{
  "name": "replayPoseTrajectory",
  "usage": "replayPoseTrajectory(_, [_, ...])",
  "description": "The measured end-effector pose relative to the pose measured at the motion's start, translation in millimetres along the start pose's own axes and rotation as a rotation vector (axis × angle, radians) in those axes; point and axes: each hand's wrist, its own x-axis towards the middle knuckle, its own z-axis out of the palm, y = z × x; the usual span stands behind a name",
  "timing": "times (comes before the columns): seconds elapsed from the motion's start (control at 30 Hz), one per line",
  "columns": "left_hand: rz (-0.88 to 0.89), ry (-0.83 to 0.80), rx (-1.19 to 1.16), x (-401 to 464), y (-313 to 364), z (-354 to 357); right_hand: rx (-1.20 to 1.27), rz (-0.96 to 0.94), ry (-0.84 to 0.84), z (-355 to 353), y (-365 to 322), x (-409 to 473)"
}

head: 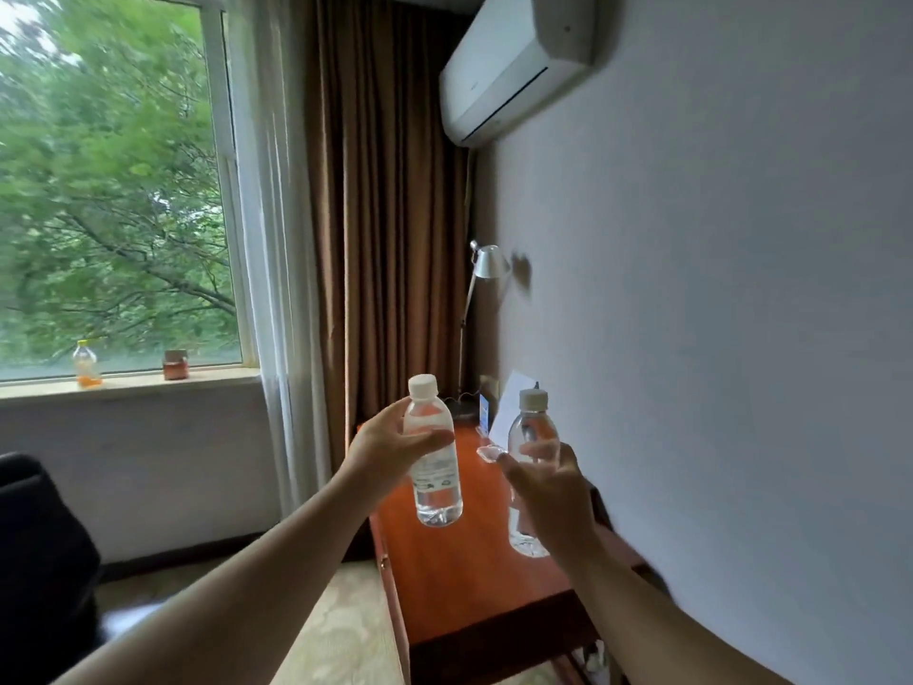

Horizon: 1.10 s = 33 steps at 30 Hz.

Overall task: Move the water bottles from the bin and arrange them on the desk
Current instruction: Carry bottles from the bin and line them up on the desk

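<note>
left hand (383,449) grips left bottle (435,467) at shoulder | right hand (548,491) grips right bottle (531,432) mid-body | likely full, heavy, thin-walled, slick: hold mid-body, set upright on desk (469,585)

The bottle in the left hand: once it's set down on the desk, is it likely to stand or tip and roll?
The left-hand bottle looks full of water, so probably bottom-heavy enough to stand on the flat wooden desk. It is tall and narrow, so a nudge from the left hand on release might tip it. Its round body would then likely roll.
</note>
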Motion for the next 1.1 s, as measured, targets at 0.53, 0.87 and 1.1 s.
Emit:
replayPoseTrajectory(0.53, [-0.227,-0.079,-0.024,192.1,-156.8,4.5,0.106,0.338,0.156,108.6,170.4,121.8])
replayPoseTrajectory(0.87, [-0.201,-0.245,-0.12,376.6,-257.6,-54.2,0.033,0.476,0.372,234.5,202.1,242.7])
replayPoseTrajectory(1.1, [-0.205,-0.428,0.02,471.0,-314.1,-23.3,-0.118,0.595,0.499,272.0,233.2,292.6])
